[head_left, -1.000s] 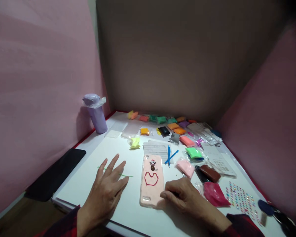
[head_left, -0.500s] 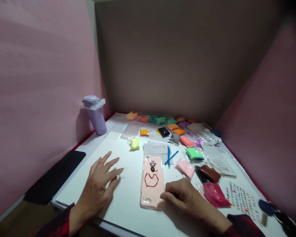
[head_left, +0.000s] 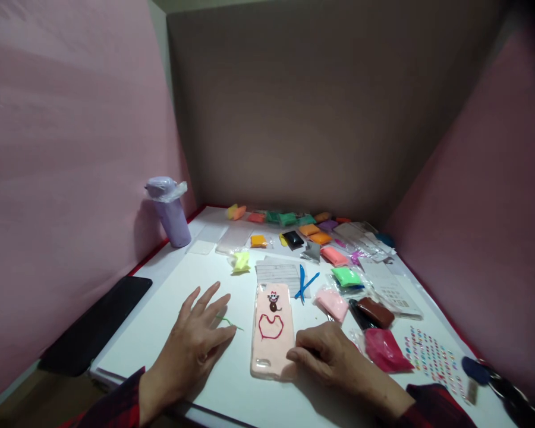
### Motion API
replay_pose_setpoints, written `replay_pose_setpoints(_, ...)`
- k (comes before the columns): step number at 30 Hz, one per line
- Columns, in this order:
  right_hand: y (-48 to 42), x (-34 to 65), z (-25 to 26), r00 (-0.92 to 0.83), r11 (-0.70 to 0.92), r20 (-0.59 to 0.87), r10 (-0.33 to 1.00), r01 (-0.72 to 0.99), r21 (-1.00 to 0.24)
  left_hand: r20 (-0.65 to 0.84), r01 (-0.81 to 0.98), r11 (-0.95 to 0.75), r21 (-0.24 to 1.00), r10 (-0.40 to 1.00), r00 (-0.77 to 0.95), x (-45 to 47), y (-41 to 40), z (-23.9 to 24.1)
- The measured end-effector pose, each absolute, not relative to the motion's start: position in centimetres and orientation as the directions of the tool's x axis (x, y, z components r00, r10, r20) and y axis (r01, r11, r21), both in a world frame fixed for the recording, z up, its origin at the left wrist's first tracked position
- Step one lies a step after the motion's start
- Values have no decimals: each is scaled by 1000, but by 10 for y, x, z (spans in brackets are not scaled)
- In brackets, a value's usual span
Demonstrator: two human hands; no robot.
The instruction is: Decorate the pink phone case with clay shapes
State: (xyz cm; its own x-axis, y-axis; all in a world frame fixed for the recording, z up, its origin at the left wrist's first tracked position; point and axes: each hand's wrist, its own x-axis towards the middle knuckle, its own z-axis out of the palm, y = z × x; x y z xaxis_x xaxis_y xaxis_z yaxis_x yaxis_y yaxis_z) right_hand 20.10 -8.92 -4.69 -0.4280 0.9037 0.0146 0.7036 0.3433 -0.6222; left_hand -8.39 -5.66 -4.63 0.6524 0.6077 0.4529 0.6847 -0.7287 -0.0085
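My left hand (head_left: 196,339) lies on the white table with its fingers spread. A thin green strand (head_left: 228,321), perhaps clay, shows on the table by its fingers and is partly covered by them. To the right lies a pink-covered phone case (head_left: 273,355) with a red heart-like outline (head_left: 271,327) and a small figure with a brown round body (head_left: 273,301). My right hand (head_left: 325,355) is curled into a fist at the case's lower right edge, its thumb against that edge. Whatever its fingers hold, if anything, is hidden.
Blue modelling tools (head_left: 304,284) lie crossed beyond the case, by a lined paper (head_left: 276,273). Several bagged clay packs, one crimson (head_left: 387,349), cover the right and back. Sticker gems (head_left: 432,359) lie at right. A purple bottle (head_left: 173,220) and black slab (head_left: 98,324) stand left.
My left hand has shifted right, nearer the case, and the green strand now shows beside its fingers. My right hand keeps its place at the case. The view has shifted slightly.
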Motion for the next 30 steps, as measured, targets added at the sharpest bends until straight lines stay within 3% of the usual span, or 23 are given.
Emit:
replay_pose_setpoints(7,-88,201,-48,-433,351,21,901,702,-620,492,613,-790,-12,529,692,-81,-61,-47)
replay_pose_setpoints(18,-87,202,-50,-448,373,34,893,695,-614,522,645,-765,7,552,650,-68,-57,-46)
replay_pose_setpoints(25,-89,202,-47,-442,360,34,897,683,-635,503,656,-739,155,631,591,-61,-51,-50)
replay_pose_setpoints(30,-90,202,-48,-442,365,41,896,680,-635,497,651,-739,172,636,591,-74,-48,-49)
